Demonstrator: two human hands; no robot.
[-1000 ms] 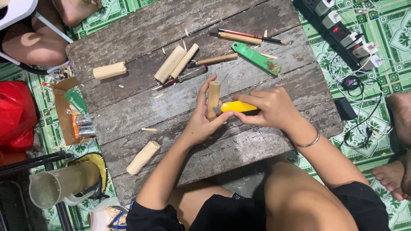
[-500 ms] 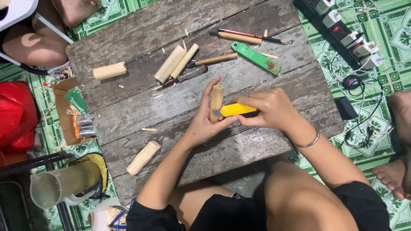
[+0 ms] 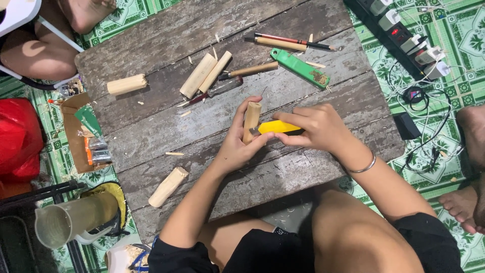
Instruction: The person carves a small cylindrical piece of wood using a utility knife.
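Grey weathered counter (image 3: 166,38); pale tan wooden peg (image 3: 251,121); yellow knife handle (image 3: 279,127); green tool (image 3: 299,68); red bag (image 3: 20,139); green patterned floor mat (image 3: 454,55); silver bracelet (image 3: 365,167).

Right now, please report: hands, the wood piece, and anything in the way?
Left hand grips wood piece. Right hand presses yellow knife against it. Nothing in the way.

Green tool handle (image 3: 299,68), loose wooden pegs (image 3: 126,84) — power strip (image 3: 404,35) and red bag (image 3: 19,139) on the floor.
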